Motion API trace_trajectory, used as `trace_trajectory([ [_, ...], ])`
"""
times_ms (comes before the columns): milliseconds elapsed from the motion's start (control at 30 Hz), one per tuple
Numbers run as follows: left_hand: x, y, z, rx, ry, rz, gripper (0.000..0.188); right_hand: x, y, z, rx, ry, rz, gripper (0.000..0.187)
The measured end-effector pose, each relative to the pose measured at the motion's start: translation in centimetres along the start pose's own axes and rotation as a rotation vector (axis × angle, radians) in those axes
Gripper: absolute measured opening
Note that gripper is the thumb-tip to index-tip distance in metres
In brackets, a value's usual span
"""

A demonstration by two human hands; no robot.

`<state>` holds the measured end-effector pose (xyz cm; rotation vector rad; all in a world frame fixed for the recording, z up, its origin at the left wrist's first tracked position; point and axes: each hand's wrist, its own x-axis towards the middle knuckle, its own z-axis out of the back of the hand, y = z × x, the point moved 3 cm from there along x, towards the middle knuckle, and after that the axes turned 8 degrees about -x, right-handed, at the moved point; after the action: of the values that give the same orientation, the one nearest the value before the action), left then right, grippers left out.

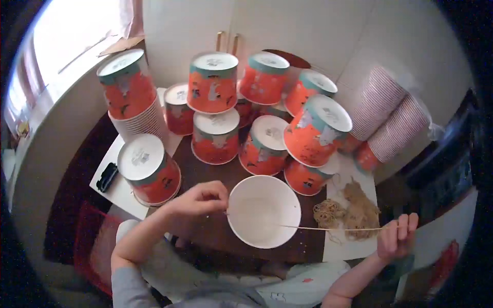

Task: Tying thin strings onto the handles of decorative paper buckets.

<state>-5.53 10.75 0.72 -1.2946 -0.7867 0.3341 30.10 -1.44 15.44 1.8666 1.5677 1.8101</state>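
Note:
An open white paper bucket point(288, 208) stands in front of me with its mouth up. My left hand point(205, 199) is at the bucket's left rim, fingertips pinched together; whatever they hold is too small to make out. A thin tan cord point(339, 229) stretches taut from the bucket's right side out to my right hand point(398, 236), whose fingers are closed around it. Beneath the cord lie a loose coil of tan twine point(328, 213) and a larger frayed bundle of twine point(361, 210).
Several orange-and-green paper buckets point(215, 138) stand upside down across the table, some piled on others. A tall nested stack point(128, 97) rises at the left, beside a black object point(107, 177). Bagged sleeves of nested buckets point(382, 115) lean at the right.

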Motion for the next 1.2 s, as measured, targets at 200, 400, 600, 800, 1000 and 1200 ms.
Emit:
trace_trajectory([
  [200, 6.4, -0.2, 1.8, 0.322, -0.026, 0.111, 0.021, -2.8, -0.7, 2.5, -0.127, -0.399, -0.113, 0.024],
  [400, 13.4, 1.0, -1.4, 0.685, 0.322, 0.123, 0.037, -0.5, -3.9, 0.2, -0.585, -0.416, -0.203, 0.027],
  [600, 11.3, 0.8, -2.3, 0.659, 0.276, 0.420, 0.044, 0.3, -5.3, 1.5, -1.016, -0.317, -0.237, 0.015],
  [800, 3.2, 0.1, -7.7, -0.126, -0.108, 0.761, 0.067, 0.9, -8.4, 2.0, -0.911, -0.165, -0.413, 0.008],
  [1000, -0.5, -1.7, -11.6, -0.605, -0.331, 0.762, 0.065, 0.4, -11.7, 0.0, -1.495, 0.043, -0.399, 0.011],
  [1200, 1.5, -3.1, -9.1, -0.196, -0.249, 0.467, 0.033, -0.7, -13.0, -1.9, -1.648, 0.120, -0.380, 0.011],
])
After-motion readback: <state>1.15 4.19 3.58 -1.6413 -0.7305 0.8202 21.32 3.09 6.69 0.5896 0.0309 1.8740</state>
